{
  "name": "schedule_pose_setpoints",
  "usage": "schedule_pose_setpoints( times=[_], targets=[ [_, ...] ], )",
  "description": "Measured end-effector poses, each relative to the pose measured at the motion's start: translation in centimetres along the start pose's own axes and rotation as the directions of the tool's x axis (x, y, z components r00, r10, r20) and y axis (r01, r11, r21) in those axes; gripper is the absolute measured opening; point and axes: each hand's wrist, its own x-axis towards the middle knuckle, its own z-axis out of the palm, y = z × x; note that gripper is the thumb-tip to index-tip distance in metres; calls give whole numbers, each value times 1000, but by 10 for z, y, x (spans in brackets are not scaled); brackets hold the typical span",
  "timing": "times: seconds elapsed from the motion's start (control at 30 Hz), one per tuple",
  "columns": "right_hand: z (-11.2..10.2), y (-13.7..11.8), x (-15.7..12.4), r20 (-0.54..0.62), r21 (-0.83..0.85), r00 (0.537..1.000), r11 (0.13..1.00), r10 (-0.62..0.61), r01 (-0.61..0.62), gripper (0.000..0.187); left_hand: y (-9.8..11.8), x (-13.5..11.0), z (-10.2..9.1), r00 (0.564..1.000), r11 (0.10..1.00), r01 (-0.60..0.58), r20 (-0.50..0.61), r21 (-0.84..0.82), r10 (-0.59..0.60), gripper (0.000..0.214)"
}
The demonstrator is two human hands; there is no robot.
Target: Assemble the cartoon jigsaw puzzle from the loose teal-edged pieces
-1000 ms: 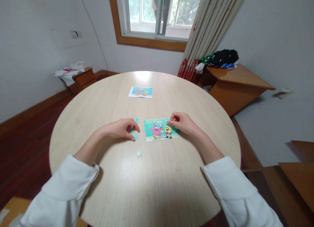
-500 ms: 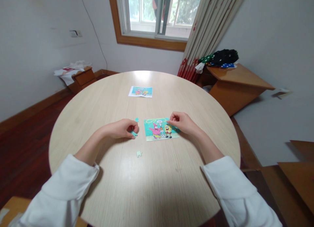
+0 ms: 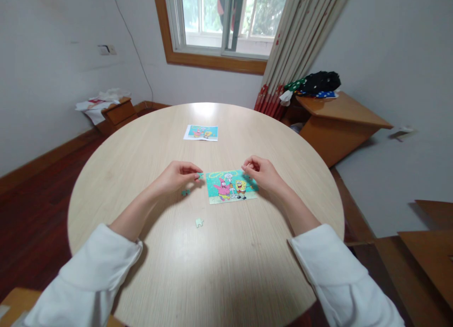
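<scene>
A cartoon jigsaw puzzle (image 3: 231, 185), its pieces joined into a rectangle, lies flat on the table. My left hand (image 3: 179, 176) is left of it, thumb and fingertips closed on a small teal puzzle piece (image 3: 201, 175). Under that hand rests another teal puzzle piece (image 3: 186, 192). A pale green puzzle piece (image 3: 199, 222) lies nearer to me, apart from both hands. At the puzzle's upper right corner, my right hand (image 3: 261, 172) has its fingers curled into a pinch; whatever is between them is hidden. It covers part of the puzzle's right edge.
The round wooden table (image 3: 219, 270) fills the middle of the view. Farther back on it lies a printed reference picture (image 3: 201, 133) with the same cartoon. Beyond the right edge stands a wooden cabinet (image 3: 343, 112) with cloths (image 3: 320, 84) on top.
My left hand has let go of the teal piece it held, which now lies on the table, and has moved up to the other teal piece. My right hand stays near the puzzle's upper right corner.
</scene>
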Motion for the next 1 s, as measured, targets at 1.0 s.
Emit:
schedule_pose_setpoints(
  times=[1.0],
  targets=[
    [1, -3, 2, -140, 135, 986, 989, 85, -66, 28, -2, 0, 19, 967, 936, -119, -175, 331, 185, 15]
  ],
)
